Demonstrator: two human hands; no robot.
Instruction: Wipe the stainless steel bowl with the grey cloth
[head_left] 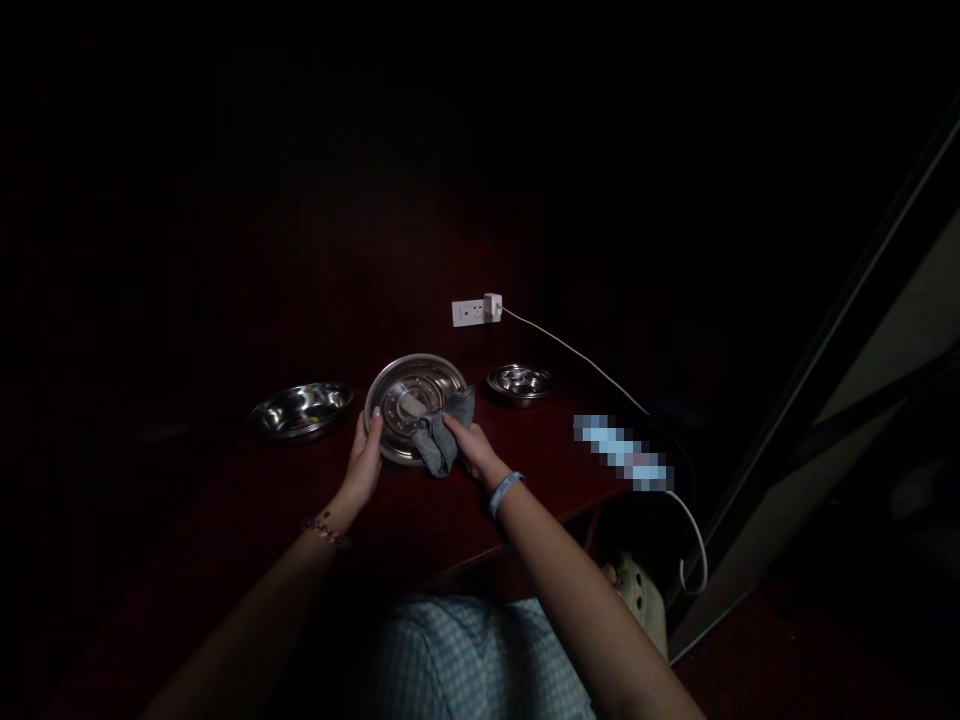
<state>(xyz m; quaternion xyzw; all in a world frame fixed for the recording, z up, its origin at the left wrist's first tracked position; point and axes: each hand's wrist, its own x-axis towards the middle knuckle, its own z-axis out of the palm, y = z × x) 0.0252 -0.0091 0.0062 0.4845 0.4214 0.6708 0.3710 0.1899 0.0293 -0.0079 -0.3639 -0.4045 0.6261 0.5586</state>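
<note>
Two hands on one round steel plate [409, 398], low light, most of the frame black.

- Plate sits near the middle of a dark red table [285, 500], tipped up so its face turns toward the camera. Whether its lower edge rests on the table I cannot tell.
- Left hand [365, 462] clasps the plate's rim at about 8 o'clock: thumb on the front, fingers curled out of sight behind. Bead bracelet [324, 530] on that wrist.
- Right hand [469, 450] is closed on a bunched grey cloth [442, 435], pinching it between thumb and fingers. The cloth lies against the plate's rim at about 4 o'clock. Blue wristband [506, 492] on that wrist.
- Steel bowl [300, 408] at 9 o'clock from the plate, near but apart, flat on the table.
- Small steel dish [519, 382] at 3 o'clock from the plate, also apart.
- White wall socket [466, 313] at 1 o'clock from the plate, with a charger plug [492, 305] in its right end. White cable [585, 365] runs from the plug toward 4 o'clock, past a blurred-out object [622, 452], and loops down off the table edge.
- Checked garment [465, 650] at 6 o'clock, between the forearms.
</note>
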